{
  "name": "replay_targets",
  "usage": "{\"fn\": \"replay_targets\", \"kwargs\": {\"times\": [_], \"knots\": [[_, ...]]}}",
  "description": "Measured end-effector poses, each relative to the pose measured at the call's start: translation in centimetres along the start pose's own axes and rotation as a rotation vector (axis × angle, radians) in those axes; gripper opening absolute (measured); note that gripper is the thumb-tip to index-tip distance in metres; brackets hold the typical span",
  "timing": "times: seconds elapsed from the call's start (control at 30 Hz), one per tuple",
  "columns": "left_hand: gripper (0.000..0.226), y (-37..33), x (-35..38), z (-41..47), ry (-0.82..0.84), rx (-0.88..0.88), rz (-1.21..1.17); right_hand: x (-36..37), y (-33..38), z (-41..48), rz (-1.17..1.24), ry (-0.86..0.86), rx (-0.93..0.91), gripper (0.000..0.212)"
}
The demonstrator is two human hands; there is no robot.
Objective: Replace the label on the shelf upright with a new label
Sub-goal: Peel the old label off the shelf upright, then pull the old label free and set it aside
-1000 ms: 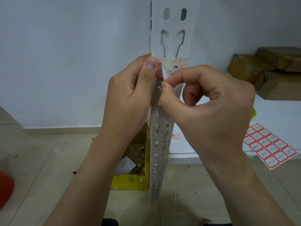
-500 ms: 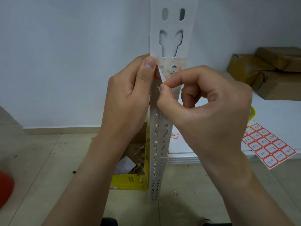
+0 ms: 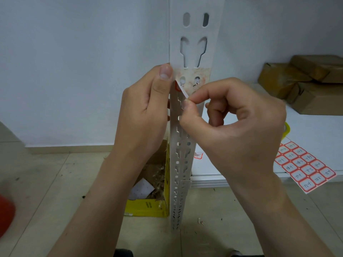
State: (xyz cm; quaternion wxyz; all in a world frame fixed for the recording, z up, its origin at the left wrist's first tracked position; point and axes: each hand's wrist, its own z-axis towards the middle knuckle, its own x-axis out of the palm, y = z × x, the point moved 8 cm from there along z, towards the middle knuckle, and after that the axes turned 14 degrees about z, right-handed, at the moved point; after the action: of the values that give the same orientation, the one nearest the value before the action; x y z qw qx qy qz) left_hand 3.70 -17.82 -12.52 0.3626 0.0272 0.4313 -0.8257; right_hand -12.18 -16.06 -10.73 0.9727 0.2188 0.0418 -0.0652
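A white perforated shelf upright [image 3: 194, 34] runs down the middle of the view. A stained patch of glue residue [image 3: 200, 76] marks where a label sat. The old red-edged label [image 3: 181, 89] is half peeled, its white back curling away from the metal. My right hand [image 3: 235, 127] pinches the label's loose corner between thumb and forefinger. My left hand [image 3: 146, 112] grips the upright's left edge, its thumb pressed just above the label's stuck end. A sheet of new red-bordered labels [image 3: 304, 166] lies on the white shelf at the right.
A yellow cardboard box [image 3: 148, 206] with scraps stands on the tiled floor behind the upright. Brown parcels [image 3: 306, 84] sit on the white shelf board [image 3: 315, 130] at the right. A loose label [image 3: 198, 155] lies near the upright. A red object [image 3: 5, 216] shows at the left edge.
My right hand has pulled the label's free corner down and to the right, exposing more of the stained residue. My left hand has stayed on the upright.
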Motion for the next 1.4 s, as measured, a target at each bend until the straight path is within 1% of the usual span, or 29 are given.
{"fn": "replay_targets", "kwargs": {"times": [0.2,0.37,0.63,0.8,0.97,1.03,1.1,1.17,1.23,1.33,1.4], "knots": [[0.048,0.1,0.1,0.1,0.02,-0.007,-0.001,-0.1,-0.2,0.0,0.022,0.0,0.0,0.007],[0.054,0.1,0.1,0.1,0.017,0.004,0.001,-0.1,-0.1,0.0,0.022,-0.004,-0.017,0.007],[0.046,0.3,0.2,0.1,0.033,0.004,-0.03,0.0,0.0,0.0,0.024,0.016,-0.039,0.006],[0.051,0.4,0.3,0.1,0.038,0.011,-0.023,0.1,0.0,-0.1,0.017,0.04,-0.058,0.006],[0.041,0.2,0.1,0.2,0.017,0.008,-0.017,-0.3,0.4,-0.2,0.041,0.031,-0.063,0.006],[0.041,0.1,0.1,0.2,0.022,0.017,-0.004,-0.8,0.3,-0.2,0.054,-0.001,-0.057,0.008],[0.04,-0.1,0.3,0.1,0.042,0.028,0.017,-1.5,-0.4,0.0,0.099,-0.078,-0.004,0.015],[0.025,-0.3,0.3,0.0,0.039,0.018,0.026,-2.3,-1.3,0.2,0.161,-0.161,0.062,0.015],[0.012,-0.6,0.3,-0.1,0.012,-0.003,0.031,-2.8,-2.1,0.2,0.172,-0.198,0.099,0.014],[0.017,-0.7,0.2,-0.3,-0.05,-0.038,0.043,-3.2,-2.6,0.2,0.14,-0.207,0.101,0.015],[0.024,-0.7,0.2,-0.3,-0.066,-0.067,0.059,-3.5,-2.7,0.2,0.152,-0.227,0.107,0.014]]}}
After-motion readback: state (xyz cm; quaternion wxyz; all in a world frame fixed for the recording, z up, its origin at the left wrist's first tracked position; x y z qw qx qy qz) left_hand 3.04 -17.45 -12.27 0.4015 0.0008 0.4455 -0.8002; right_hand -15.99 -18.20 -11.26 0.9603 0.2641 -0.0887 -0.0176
